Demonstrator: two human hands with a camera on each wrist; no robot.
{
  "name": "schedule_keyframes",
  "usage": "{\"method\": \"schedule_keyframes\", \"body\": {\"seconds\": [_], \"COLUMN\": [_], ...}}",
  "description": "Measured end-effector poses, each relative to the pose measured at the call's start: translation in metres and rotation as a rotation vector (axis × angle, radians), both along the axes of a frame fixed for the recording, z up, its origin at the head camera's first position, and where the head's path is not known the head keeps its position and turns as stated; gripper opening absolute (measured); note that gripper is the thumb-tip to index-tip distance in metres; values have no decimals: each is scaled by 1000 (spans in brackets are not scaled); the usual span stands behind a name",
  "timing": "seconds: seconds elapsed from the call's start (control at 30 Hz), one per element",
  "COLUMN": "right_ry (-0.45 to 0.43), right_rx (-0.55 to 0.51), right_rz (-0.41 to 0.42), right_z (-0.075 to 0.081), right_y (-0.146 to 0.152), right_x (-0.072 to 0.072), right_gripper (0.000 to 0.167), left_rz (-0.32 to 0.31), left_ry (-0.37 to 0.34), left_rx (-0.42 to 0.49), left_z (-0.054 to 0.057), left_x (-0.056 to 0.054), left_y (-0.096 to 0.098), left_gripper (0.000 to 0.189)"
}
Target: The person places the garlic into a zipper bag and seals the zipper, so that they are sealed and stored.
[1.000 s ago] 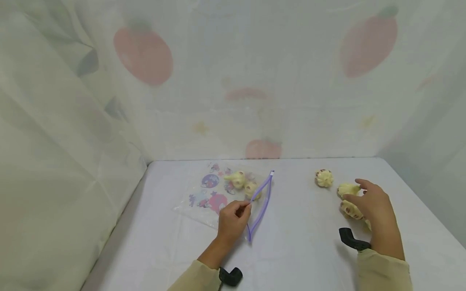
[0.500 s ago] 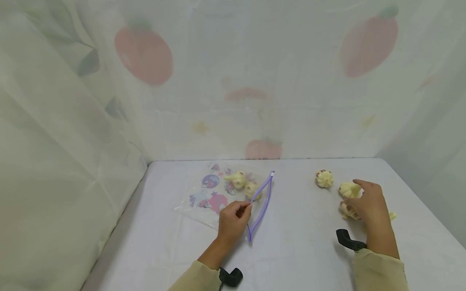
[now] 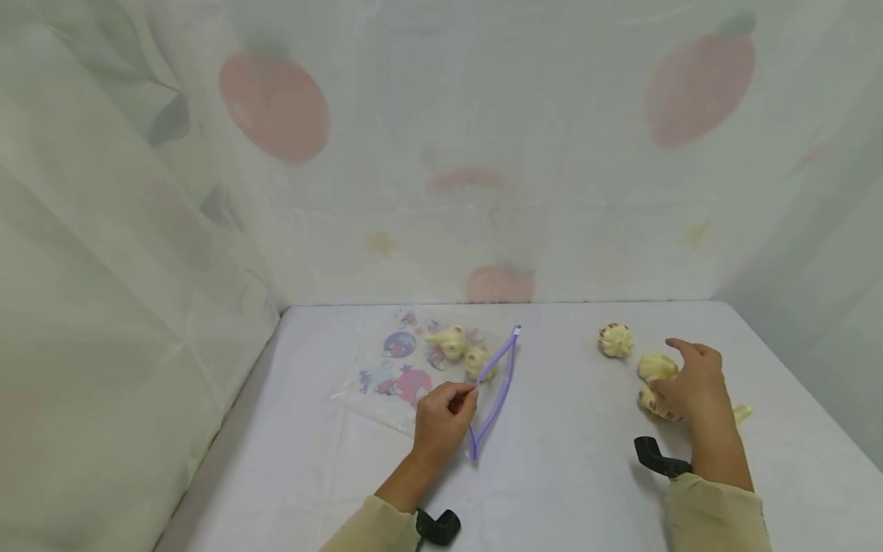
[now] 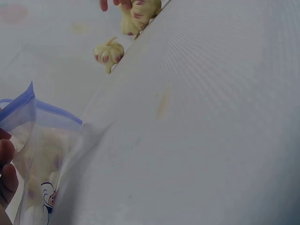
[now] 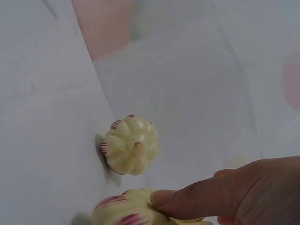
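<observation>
Right of centre in the frame, a pale garlic bulb (image 3: pixel 655 367) sits on a table between the thumb and forefinger of the right hand (image 3: pixel 700 383). The thumb touches the bulb and the fingers are spread in a loose curve; I cannot tell whether they have a firm grip. A second bulb (image 3: pixel 655 402) lies just below, partly covered by the hand, and another stem (image 3: pixel 742 415) shows past the wrist. A lone bulb (image 3: pixel 615 340) rests just up and left. Near the frame's centre, the left hand (image 3: pixel 444 414) pinches the purple zip edge (image 3: pixel 498 399) of a clear printed bag (image 3: pixel 412 379), fingers curled. Two bulbs (image 3: pixel 450 342) are inside. The white table (image 3: pixel 552 475) fills the lower frame; a fruit-patterned curtain (image 3: pixel 579 153) hangs behind.
</observation>
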State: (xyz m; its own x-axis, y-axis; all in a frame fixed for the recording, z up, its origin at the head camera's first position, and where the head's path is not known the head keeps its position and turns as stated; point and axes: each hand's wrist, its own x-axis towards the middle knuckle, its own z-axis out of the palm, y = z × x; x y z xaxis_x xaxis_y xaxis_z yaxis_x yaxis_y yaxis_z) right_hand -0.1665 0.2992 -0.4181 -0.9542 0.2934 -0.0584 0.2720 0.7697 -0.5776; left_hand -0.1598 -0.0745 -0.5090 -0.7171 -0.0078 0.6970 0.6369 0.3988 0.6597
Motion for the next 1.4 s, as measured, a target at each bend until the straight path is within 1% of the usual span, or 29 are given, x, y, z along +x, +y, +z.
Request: {"method": "schedule_keyframes", "body": {"seconds": [0.13,0.33,0.4,0.57,0.83,0.9,1.13,1.3,1.4], "right_ry": [11,68,77,54,16,17,15,20,23], "right_rx": [5,29,30,22,39,40,68,91,98], "right_rz": [16,61,61,38,64,82,204,255,270], "right_z": [1,0,0,0,-1,-1,0,-2,-2], "right_y": [-1,-7,-10,-19,-20,-20,-25,-29,-32], "right_x": [1,1,0,-4,-4,-4,-3,-2,-3], "right_gripper": [84,80,79,78,80,81,74,73,72], "left_rz": [7,3,0,1,-5,-3,-10,-11,-4], "left_ry": [3,4,5,18,16,20,12,32,38], "left_rx": [-3,-4,-2,-5,-2,-4,0,2,-2], "left_z": [0,1,1,0,0,0,1,2,1], "left_x": [0,0,0,0,0,0,0,0,-1], "left_y": [0,0,0,0,0,0,0,0,0], "left_gripper": [4,4,4,5,6,5,5,2,3]}}
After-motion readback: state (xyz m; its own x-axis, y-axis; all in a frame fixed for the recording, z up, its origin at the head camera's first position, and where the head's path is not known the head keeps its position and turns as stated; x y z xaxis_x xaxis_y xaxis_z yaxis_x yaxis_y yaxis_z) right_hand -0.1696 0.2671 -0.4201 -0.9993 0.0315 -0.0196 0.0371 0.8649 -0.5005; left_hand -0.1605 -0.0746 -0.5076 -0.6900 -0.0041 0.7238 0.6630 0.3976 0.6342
